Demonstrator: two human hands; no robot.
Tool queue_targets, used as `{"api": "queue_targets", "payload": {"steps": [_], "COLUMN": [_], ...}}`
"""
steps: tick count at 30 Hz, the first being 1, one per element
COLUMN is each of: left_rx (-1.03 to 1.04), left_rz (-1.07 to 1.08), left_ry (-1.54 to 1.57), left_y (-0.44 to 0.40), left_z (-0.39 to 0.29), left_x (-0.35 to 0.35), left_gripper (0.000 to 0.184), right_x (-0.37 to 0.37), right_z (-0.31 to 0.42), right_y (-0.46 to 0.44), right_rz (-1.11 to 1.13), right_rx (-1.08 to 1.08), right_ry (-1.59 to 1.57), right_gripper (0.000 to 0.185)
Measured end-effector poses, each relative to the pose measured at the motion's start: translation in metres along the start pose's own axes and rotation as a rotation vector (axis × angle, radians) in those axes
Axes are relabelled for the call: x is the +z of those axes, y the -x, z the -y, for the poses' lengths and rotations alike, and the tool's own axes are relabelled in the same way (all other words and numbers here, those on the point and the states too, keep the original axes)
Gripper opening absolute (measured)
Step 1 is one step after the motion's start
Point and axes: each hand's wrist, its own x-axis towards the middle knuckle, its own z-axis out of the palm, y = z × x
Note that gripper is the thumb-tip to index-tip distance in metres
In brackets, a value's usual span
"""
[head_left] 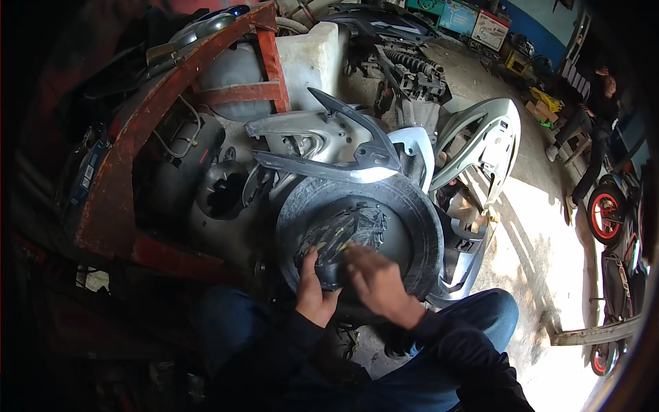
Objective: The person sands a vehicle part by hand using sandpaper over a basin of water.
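One loose grip, several ways to go wrong

I am watching from a distance through the head camera, and a slip is looking like the likeliest trouble. The person's bare left hand (317,295) is holding the near end of a dark grey-to-black, ribbed moulded part (351,225), plastic by its look, inside the mouth of a wide, round, grey-black rubbery basin (427,237). Its thumb is pressing on the part's near-left side; its other fingers are mostly hiding from me. If the surface is slick, a firm push could be enough to twist the part free and drop it.

The bare right hand (379,280) is reaching over from the right, its fingers bunching close together and showing blurred. I cannot tell whether they are pinching anything. I am judging that those fingertips could snag on the part's ridges.

Beyond, a dark grey, pointed, V-shaped plastic fairing (376,150) is overlapping the basin's far rim in my view. I cannot tell whether they are touching; if so, a bumped basin could shift it and scratch it.

The part itself is looking uneven and many-ridged, with pale, streaky patches over its dark body and a smoother, rounded near end. I cannot tell whether it is resting on the basin's pale grey interior.
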Motion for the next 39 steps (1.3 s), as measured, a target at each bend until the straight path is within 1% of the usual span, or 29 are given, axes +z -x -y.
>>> {"api": "queue_targets", "payload": {"steps": [1,2,5,7,8,9,11,13,15,16,17,19,20,21,23,25,27,28,29,31,32,33,35,36,37,39], "left_rx": [-0.013,-0.028,0.020,0.013,-0.009,-0.032,-0.024,-0.014,-0.012,-0.013,-0.012,-0.008,0.001,0.005,-0.017,-0.009,-0.005,0.002,0.009,-0.017,-0.042,-0.045,-0.002,-0.020,-0.018,-0.027], "left_rz": [-0.019,0.026,-0.006,0.040,0.053,0.067,0.061,0.079,0.061,0.076,0.095,0.086,0.081,0.085,0.077,0.115,0.040,0.051,0.057,0.060,0.097,0.092,0.053,0.076,0.081,0.067], "left_ry": [0.008,0.025,-0.023,-0.023,-0.013,-0.004,-0.032,-0.038,-0.036,-0.017,0.001,-0.029,-0.052,-0.054,-0.032,-0.018,-0.044,-0.093,-0.092,-0.069,-0.055,-0.057,-0.049,-0.064,-0.061,-0.035], "left_y": [-0.001,-0.007,0.006,-0.003,-0.004,-0.005,-0.004,0.007,0.000,-0.001,-0.002,0.004,0.007,0.005,-0.003,0.002,0.009,0.007,0.004,0.001,-0.008,-0.003,0.011,0.008,0.003,-0.003], "left_z": [0.002,0.004,0.002,0.003,0.003,0.003,0.005,0.004,0.005,0.007,0.008,0.007,0.006,0.006,0.007,0.006,0.004,0.005,0.004,0.005,0.007,0.006,0.004,0.003,0.002,0.003], "left_x": [-0.004,-0.010,0.005,-0.004,-0.008,-0.010,-0.012,0.003,-0.005,-0.008,-0.008,0.001,0.004,0.002,-0.006,-0.001,0.009,0.007,0.006,-0.003,-0.013,-0.009,0.008,0.002,0.001,-0.005], "left_gripper": [0.038,0.037,0.037,0.037,0.036,0.036,0.036,0.035,0.036,0.036,0.036,0.036,0.036,0.036,0.037,0.037,0.036,0.037,0.037,0.037,0.037,0.037,0.034,0.033,0.033,0.033], "right_x": [-0.001,-0.004,-0.004,-0.002,-0.001,-0.003,-0.005,-0.004,0.001,-0.001,-0.003,-0.007,-0.003,-0.002,0.001,-0.003,-0.005,-0.003,-0.001,-0.001,-0.003,-0.003,0.000,0.001,0.001,0.000], "right_z": [0.009,0.004,-0.024,-0.007,0.002,-0.002,-0.018,-0.025,-0.009,0.002,-0.003,-0.023,-0.038,-0.028,0.001,-0.003,-0.021,-0.023,-0.020,0.002,-0.001,-0.013,-0.042,-0.039,-0.028,-0.007], "right_y": [0.004,0.001,-0.013,-0.004,0.001,0.000,-0.005,-0.009,0.002,0.007,0.004,-0.004,-0.007,-0.003,0.007,0.004,-0.009,-0.011,-0.007,0.007,0.008,0.005,-0.005,-0.002,0.003,0.013], "right_rz": [-0.003,0.004,0.024,0.005,-0.041,-0.040,0.019,-0.013,-0.027,-0.042,-0.043,0.031,0.035,0.032,-0.048,-0.047,0.003,-0.008,-0.011,-0.033,-0.019,-0.017,-0.015,-0.007,-0.010,-0.019], "right_rx": [-0.127,-0.096,0.163,0.018,-0.135,-0.132,0.102,0.113,-0.028,-0.115,-0.115,0.168,0.229,0.224,-0.074,-0.103,0.231,0.229,0.221,-0.083,-0.100,-0.096,0.134,0.116,0.064,-0.135], "right_ry": [0.006,-0.042,-0.063,0.005,0.043,0.044,-0.098,-0.059,0.035,0.024,0.026,-0.104,-0.102,-0.103,-0.017,-0.050,-0.170,-0.149,-0.148,-0.041,-0.069,-0.072,-0.083,0.005,-0.024,-0.049], "right_gripper": [0.025,0.026,0.027,0.027,0.027,0.027,0.027,0.026,0.029,0.030,0.030,0.033,0.033,0.033,0.030,0.029,0.028,0.028,0.028,0.028,0.029,0.029,0.030,0.031,0.030,0.031]}}
